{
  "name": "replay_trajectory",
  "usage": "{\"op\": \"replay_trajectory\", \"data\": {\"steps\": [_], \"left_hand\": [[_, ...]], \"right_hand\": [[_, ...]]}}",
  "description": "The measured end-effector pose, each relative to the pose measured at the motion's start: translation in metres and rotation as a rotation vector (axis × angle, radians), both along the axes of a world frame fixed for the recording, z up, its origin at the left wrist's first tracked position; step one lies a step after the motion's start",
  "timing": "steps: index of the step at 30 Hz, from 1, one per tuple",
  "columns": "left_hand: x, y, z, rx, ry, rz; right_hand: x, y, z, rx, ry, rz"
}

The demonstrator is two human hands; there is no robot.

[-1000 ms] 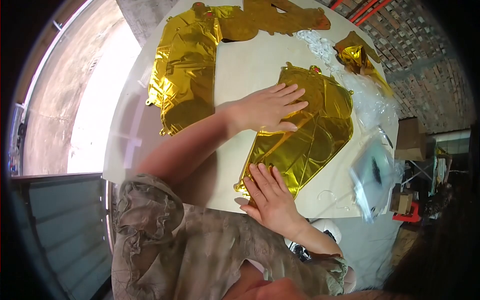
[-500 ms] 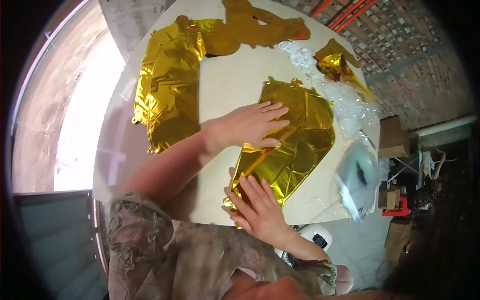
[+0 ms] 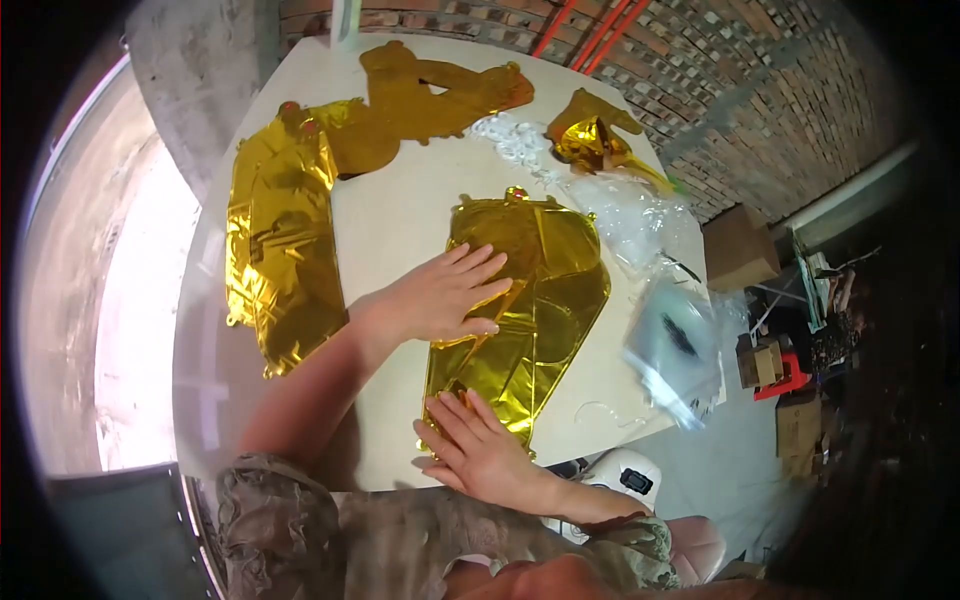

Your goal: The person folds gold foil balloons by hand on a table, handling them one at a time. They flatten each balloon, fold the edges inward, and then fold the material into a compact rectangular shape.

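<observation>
A shiny gold foil sheet (image 3: 545,290) lies flat on the pale table (image 3: 390,220), its surface creased. Across its left side rests my left hand (image 3: 445,293), palm down with the fingers spread. My right hand (image 3: 480,450) lies flat on the lower left end of the same sheet, fingers stretched out; both hands are open and hold nothing. To the left of my hands is a second gold foil piece (image 3: 285,235), crinkled and long. More flat gold foil (image 3: 420,95) reaches from its top along the far edge.
Small white pieces (image 3: 515,138), a crumpled gold foil piece (image 3: 590,145) and clear plastic (image 3: 630,215) lie at the far right. Nearer, a clear plastic packet (image 3: 675,340) sits by the right edge. Beyond are cardboard boxes (image 3: 740,248) and a white seat (image 3: 625,475).
The view has shifted, so the table and foil appear further left and lower. Both hands remain open on the sheet, with little visible movement across it.
</observation>
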State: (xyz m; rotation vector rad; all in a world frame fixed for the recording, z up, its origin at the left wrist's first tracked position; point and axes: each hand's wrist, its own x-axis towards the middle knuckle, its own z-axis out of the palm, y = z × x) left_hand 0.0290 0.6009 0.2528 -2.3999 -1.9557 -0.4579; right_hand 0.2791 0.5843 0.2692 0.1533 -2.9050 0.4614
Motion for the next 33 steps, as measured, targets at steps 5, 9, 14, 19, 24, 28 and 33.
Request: {"op": "replay_trajectory", "data": {"steps": [5, 9, 14, 19, 24, 28, 33], "left_hand": [[0.0, 0.0, 0.003, -0.053, -0.01, -0.008], [0.005, 0.0, 0.002, -0.03, -0.011, -0.009], [0.001, 0.001, 0.0, -0.013, -0.01, -0.007], [-0.001, 0.001, 0.001, -0.009, -0.006, -0.032], [-0.011, 0.016, 0.011, -0.176, -0.228, 0.011], [-0.009, 0.02, 0.023, -0.113, -0.498, 0.144], [0.008, 0.038, 0.006, 0.165, -0.306, 0.108]], "right_hand": [[-0.01, 0.061, 0.025, -0.16, 0.054, -0.034], [-0.038, 0.161, 0.024, -0.026, 0.088, -0.501], [-0.058, 0.183, 0.028, 0.065, 0.099, -0.294], [-0.056, 0.148, -0.002, 0.281, 0.152, -0.275], [-0.057, 0.149, -0.011, 0.304, 0.193, -0.278], [-0.061, 0.146, -0.015, 0.325, 0.259, -0.295], [-0.058, 0.147, -0.011, 0.272, 0.15, -0.309]]}}
